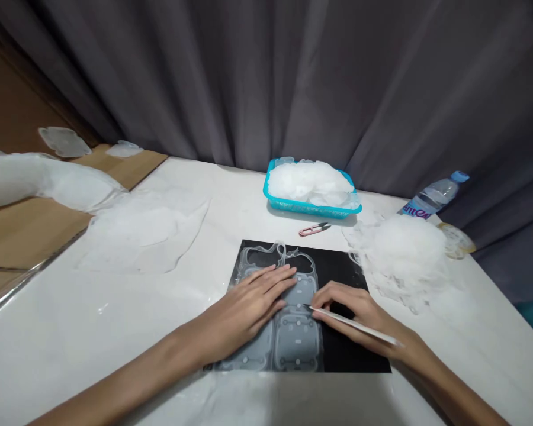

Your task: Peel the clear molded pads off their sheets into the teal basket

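A translucent moulded sheet (297, 343) with several rounded rectangular panels lies flat on a black mat (349, 355). My left hand (260, 299) rests on the sheet's left and middle part, fingers stretched out together, covering some of the panels. Pinched in my right hand (353, 310) is a slim white craft knife (359, 327), pen-shaped, its dark tip touching or just over the sheet near the gap between two right-hand panels. At the far end of the sheet, thin loose strips (282, 251) curl upward.
Behind the mat stands a blue basket (313, 208) heaped with white translucent pieces, with pink-handled thread snips (314, 229) before it. A whitish pile (408, 248) and a water bottle (433, 198) are at right. Clear sheeting (146, 231) and cardboard (39, 228) lie left; a grey curtain (249, 77) hangs behind.
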A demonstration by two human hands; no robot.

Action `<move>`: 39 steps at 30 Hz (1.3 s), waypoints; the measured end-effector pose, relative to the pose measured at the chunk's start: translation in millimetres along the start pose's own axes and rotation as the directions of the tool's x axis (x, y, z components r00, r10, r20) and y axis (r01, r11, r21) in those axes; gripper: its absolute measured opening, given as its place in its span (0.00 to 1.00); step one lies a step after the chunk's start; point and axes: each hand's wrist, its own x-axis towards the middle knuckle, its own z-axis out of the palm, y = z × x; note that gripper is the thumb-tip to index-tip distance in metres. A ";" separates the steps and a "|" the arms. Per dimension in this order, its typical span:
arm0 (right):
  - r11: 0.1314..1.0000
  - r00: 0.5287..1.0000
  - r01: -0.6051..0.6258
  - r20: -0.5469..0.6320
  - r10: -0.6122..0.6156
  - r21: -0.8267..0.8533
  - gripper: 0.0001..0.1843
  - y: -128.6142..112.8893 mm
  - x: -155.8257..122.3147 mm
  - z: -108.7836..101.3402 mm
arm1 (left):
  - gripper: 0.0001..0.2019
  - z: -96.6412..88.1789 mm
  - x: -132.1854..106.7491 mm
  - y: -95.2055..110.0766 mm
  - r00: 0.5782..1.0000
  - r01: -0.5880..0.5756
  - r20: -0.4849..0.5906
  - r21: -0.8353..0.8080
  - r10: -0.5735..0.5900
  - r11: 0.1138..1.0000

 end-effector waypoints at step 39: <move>0.909 0.944 0.290 -0.066 -0.323 -0.301 0.03 10.9 1.0 23.1 | 0.29 12.2 4.9 -2.1 0.998 0.059 -0.012 0.008 -0.059 0.998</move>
